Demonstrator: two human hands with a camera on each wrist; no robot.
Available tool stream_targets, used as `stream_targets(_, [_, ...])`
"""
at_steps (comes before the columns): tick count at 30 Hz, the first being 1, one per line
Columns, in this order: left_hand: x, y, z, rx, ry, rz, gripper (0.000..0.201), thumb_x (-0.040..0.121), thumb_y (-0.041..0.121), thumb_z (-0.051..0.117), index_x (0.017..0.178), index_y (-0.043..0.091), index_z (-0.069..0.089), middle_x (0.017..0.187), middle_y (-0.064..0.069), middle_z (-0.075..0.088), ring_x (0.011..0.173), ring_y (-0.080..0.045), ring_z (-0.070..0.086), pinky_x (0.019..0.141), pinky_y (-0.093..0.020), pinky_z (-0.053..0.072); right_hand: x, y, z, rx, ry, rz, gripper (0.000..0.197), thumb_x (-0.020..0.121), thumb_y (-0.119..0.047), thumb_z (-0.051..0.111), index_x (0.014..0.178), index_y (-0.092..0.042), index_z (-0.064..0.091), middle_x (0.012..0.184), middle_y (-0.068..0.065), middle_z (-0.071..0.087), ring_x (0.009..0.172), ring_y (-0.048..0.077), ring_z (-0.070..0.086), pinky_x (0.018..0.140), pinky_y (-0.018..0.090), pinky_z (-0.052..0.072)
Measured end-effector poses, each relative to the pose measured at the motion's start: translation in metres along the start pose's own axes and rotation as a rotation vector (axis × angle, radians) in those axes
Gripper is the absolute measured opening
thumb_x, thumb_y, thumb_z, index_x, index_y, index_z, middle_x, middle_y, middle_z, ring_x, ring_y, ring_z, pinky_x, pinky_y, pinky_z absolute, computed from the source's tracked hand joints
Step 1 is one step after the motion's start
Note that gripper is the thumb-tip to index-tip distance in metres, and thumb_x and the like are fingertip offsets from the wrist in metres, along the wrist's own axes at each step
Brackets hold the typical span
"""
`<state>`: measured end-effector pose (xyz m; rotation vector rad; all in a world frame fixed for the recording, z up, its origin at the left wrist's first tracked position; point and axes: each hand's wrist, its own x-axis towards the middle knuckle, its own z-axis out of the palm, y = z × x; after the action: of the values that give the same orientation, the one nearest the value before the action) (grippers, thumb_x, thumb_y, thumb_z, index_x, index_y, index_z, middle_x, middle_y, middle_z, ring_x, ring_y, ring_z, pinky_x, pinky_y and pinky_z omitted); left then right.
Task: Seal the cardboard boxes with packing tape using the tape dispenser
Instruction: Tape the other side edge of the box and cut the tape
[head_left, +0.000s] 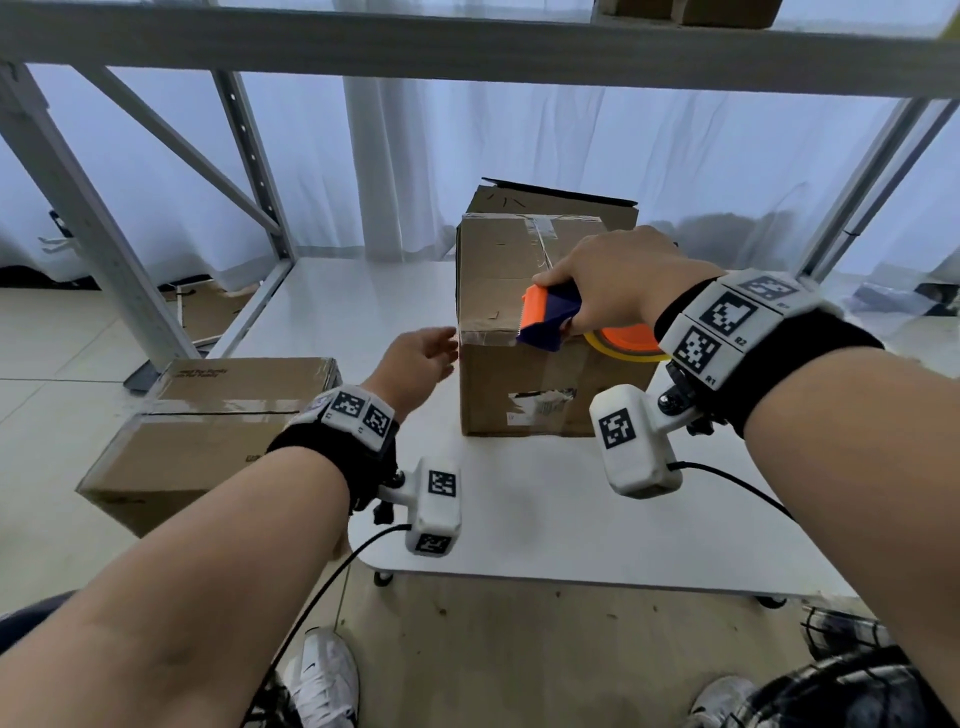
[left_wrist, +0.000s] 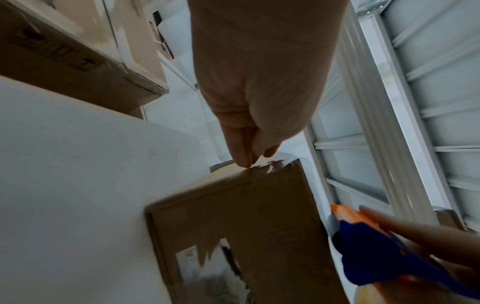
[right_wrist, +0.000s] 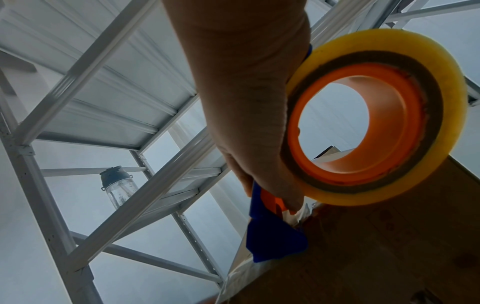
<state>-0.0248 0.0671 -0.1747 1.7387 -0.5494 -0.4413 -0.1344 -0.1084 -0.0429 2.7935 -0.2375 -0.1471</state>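
Both forearms reach out over the white table (head_left: 519, 519), each banded with a black strap carrying marker tiles. At the near top edge of the cardboard box (head_left: 519, 384) standing on that table, the right hand (head_left: 618, 280) is wrapped round the tape dispenser (head_left: 548, 319), whose blue and orange nose sits right on the box's front top edge where clear tape already runs. Its yellow tape roll (right_wrist: 376, 117) hangs just behind the hand, past the box's right side. The left hand (head_left: 415, 364) is beside the box's near left top corner, fingers loosely extended and gripping nothing; from the head view they seem just short of the cardboard, while the left wrist view puts the fingertips (left_wrist: 244, 162) at that taped corner, too blurred to say whether they touch. Only the right wrist view shows a water bottle (right_wrist: 118, 186) on the metal shelving (right_wrist: 103, 115) behind. A second box (head_left: 208, 431), taped shut, sits lower on the left, beside the table.
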Motion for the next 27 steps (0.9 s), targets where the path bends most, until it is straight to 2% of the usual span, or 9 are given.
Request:
stream_targets(2, [0.006,0.006,-0.008,0.18,0.018,0.134,0.05,0.093,-0.013,0.039,0.139,0.006,0.045,0.133,-0.012,0.054,0.118,-0.019,0.055,0.093,-0.017,0.041,0.0,0.001,-0.001,0.008,0.001,-0.001,0.061,0.083,-0.05,0.062,0.14,-0.046,0.04,0.135,-0.008,0.053,0.119,0.021,0.051,0.078,0.034,0.039])
stream_targets(4, [0.012,0.013,-0.016,0.433,-0.028,0.253,0.052,0.094,-0.01,0.037,0.139,0.015,0.048,0.137,-0.005,0.052,0.125,-0.016,0.051,0.098,-0.015,0.036,-0.001,0.001,-0.002,0.013,0.001,0.001,0.061,0.083,-0.049,0.062,0.14,-0.045,0.039,0.135,-0.007,0.052,0.12,0.021,0.051,0.08,0.035,0.041])
stream_targets(6, [0.015,0.016,-0.021,0.677,-0.12,0.335,0.052,0.095,-0.01,0.036,0.138,0.016,0.049,0.144,-0.002,0.046,0.132,-0.019,0.044,0.107,-0.02,0.031,-0.002,0.002,-0.002,0.017,0.003,0.004,0.062,0.083,-0.05,0.062,0.141,-0.045,0.039,0.136,-0.007,0.052,0.12,0.021,0.05,0.082,0.036,0.042])
stream_targets(8, [0.015,0.017,-0.025,0.788,-0.17,0.362,0.05,0.096,-0.007,0.039,0.139,0.016,0.047,0.148,0.003,0.039,0.135,-0.018,0.04,0.112,-0.024,0.025,-0.003,0.002,-0.002,0.018,0.007,0.003,0.063,0.083,-0.051,0.061,0.141,-0.045,0.038,0.135,-0.007,0.052,0.12,0.021,0.05,0.084,0.037,0.042])
stream_targets(10, [0.014,0.017,-0.026,0.777,-0.167,0.376,0.047,0.096,0.0,0.047,0.14,0.017,0.047,0.148,0.005,0.038,0.135,-0.017,0.04,0.114,-0.027,0.026,-0.003,0.002,-0.002,0.019,0.009,0.003,0.063,0.083,-0.052,0.06,0.142,-0.046,0.037,0.134,-0.006,0.052,0.119,0.021,0.05,0.085,0.038,0.042])
stream_targets(13, [0.014,0.012,-0.025,0.729,-0.143,0.41,0.046,0.093,0.01,0.058,0.138,0.017,0.048,0.146,0.003,0.041,0.132,-0.019,0.045,0.112,-0.035,0.034,-0.003,0.002,-0.001,0.015,0.01,0.005,0.063,0.084,-0.053,0.06,0.142,-0.046,0.036,0.132,-0.005,0.052,0.118,0.021,0.051,0.084,0.037,0.041])
stream_targets(17, [0.014,0.008,-0.022,0.695,-0.1,0.429,0.046,0.09,0.013,0.063,0.135,0.016,0.052,0.144,0.001,0.045,0.129,-0.02,0.048,0.11,-0.038,0.037,-0.002,0.001,0.0,0.017,0.012,0.003,0.063,0.084,-0.052,0.06,0.142,-0.045,0.037,0.132,-0.005,0.052,0.117,0.021,0.051,0.083,0.037,0.041])
stream_targets(22, [0.012,0.003,-0.015,0.631,-0.026,0.434,0.045,0.088,0.013,0.066,0.131,0.015,0.057,0.141,0.002,0.048,0.127,-0.016,0.05,0.109,-0.036,0.039,-0.002,0.0,-0.001,0.022,0.014,0.001,0.062,0.084,-0.051,0.06,0.141,-0.046,0.038,0.131,-0.007,0.054,0.117,0.02,0.052,0.084,0.037,0.04])
stream_targets(27, [0.009,0.001,-0.005,0.59,0.065,0.393,0.041,0.087,0.017,0.066,0.127,0.015,0.058,0.142,0.004,0.049,0.125,-0.016,0.051,0.104,-0.024,0.035,-0.003,0.0,-0.001,0.003,0.014,0.006,0.061,0.085,-0.05,0.06,0.141,-0.045,0.037,0.133,-0.008,0.052,0.121,0.021,0.049,0.086,0.039,0.038])
